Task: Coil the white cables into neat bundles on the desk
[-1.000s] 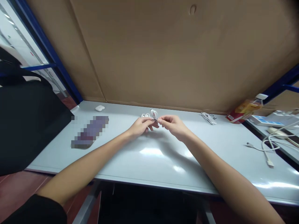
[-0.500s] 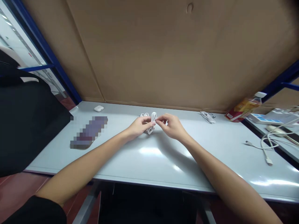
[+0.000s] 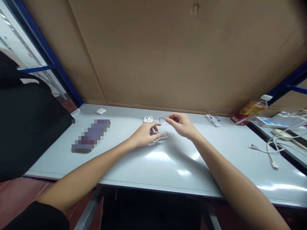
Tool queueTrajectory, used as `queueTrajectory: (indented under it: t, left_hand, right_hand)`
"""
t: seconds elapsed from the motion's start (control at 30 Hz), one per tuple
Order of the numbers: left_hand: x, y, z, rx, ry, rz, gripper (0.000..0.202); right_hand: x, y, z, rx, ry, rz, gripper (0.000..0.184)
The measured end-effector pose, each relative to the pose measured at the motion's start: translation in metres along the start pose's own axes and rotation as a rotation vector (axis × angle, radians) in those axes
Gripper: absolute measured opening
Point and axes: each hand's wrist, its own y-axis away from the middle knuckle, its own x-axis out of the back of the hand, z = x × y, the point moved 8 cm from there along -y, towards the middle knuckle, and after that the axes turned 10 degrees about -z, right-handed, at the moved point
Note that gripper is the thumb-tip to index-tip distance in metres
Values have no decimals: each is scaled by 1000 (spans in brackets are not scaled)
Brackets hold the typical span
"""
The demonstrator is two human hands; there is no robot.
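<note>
My left hand [image 3: 145, 135] rests low on the grey table [image 3: 153, 166], its fingers closed around a coiled white cable [image 3: 161, 137] that lies on the surface. My right hand [image 3: 181, 124] is raised a little above the table and pinches a thin dark twist tie [image 3: 162, 119] between thumb and fingers. A second small white cable bundle [image 3: 148, 119] lies just behind my left hand.
A white earbud case [image 3: 101, 111] and a blurred purple object [image 3: 92, 135] lie at the left. Another tied white cable [image 3: 212, 120], a tipped drink bottle [image 3: 250, 111] and a loose white cable [image 3: 271, 150] are at the right. Cardboard panels stand behind the table.
The white cable went from upright between both hands down onto the table under my left hand. My right hand pulled away upward with the dark tie.
</note>
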Motion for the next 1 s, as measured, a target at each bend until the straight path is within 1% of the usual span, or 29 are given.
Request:
queueTrajectory:
  t: [0.03, 0.1, 0.13, 0.2, 0.3, 0.37, 0.43, 0.53, 0.6, 0.7, 0.8, 0.87, 0.93, 1.0]
  left_hand:
    - [3, 0, -1, 8, 80, 44, 54]
    - [6, -2, -4, 17, 255, 101, 48]
    - [7, -3, -5, 27, 323, 103, 43]
    - [6, -5, -8, 62, 403, 71, 41]
    - [10, -7, -9, 74, 416, 31, 40]
    - [13, -6, -6, 45, 357, 8, 37]
    - [16, -4, -1, 22, 225, -12, 34]
    - [21, 0, 8, -12, -36, 13, 30]
    - [24, 3, 13, -20, -173, 50, 30]
    - [22, 5, 15, 4, -244, 58, 32]
    - [14, 5, 15, 0, -248, 11, 28]
    - [9, 5, 15, 5, -279, -26, 28]
    - [3, 6, 15, -2, -331, -74, 32]
    - [-3, 8, 15, -39, -364, -132, 32]
  right_hand:
    - [-3, 0, 0, -5, -11, -27, 29]
    - [-8, 1, -1, -10, -34, -73, 31]
    - [-11, 2, 0, -16, -50, -96, 31]
    - [-14, 2, 2, -39, -104, -133, 31]
    - [-11, 1, 9, -58, -271, -154, 29]
    - [-10, 0, 12, -56, -399, -188, 26]
    - [-15, 0, 15, -76, -480, -262, 26]
    - [-23, 1, 18, -137, -493, -357, 28]
    - [-20, 2, 21, -162, -437, -348, 28]
    - [-2, 3, 27, -185, -252, -304, 28]
    - [27, 6, 42, -230, -84, -294, 31]
    - [50, 10, 60, -277, 3, -262, 34]
    - [70, 15, 83, -342, 79, -229, 35]
    - [80, 21, 105, -403, 109, -230, 35]
